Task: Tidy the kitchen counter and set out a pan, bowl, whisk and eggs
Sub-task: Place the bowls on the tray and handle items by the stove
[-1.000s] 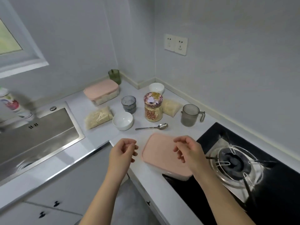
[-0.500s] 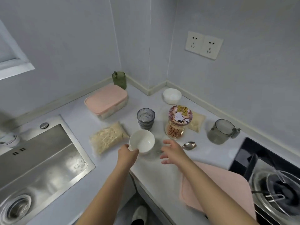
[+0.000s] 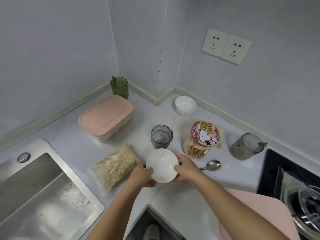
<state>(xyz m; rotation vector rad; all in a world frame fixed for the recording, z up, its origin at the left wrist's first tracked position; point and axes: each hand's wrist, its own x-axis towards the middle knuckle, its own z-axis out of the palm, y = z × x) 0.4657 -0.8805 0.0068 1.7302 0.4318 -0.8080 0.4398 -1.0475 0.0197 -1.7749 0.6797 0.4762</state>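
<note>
1. The counter [image 3: 173,201] is crowded, so choose a bare spot near the front edge.
2. The bag of pale dry food [image 3: 114,168] lies just left of the bowl. Don't bump it.
3. The dog jar [image 3: 200,141] stands close behind on the right. Move slowly.
4. The white bowl [image 3: 161,165] is at the front, between both hands.
5. The left hand [image 3: 143,175] and right hand [image 3: 187,170] each grip a side of its rim. Keep it level.
6. The spoon [image 3: 212,165] lies just right. Keep your wrist off it.
</note>
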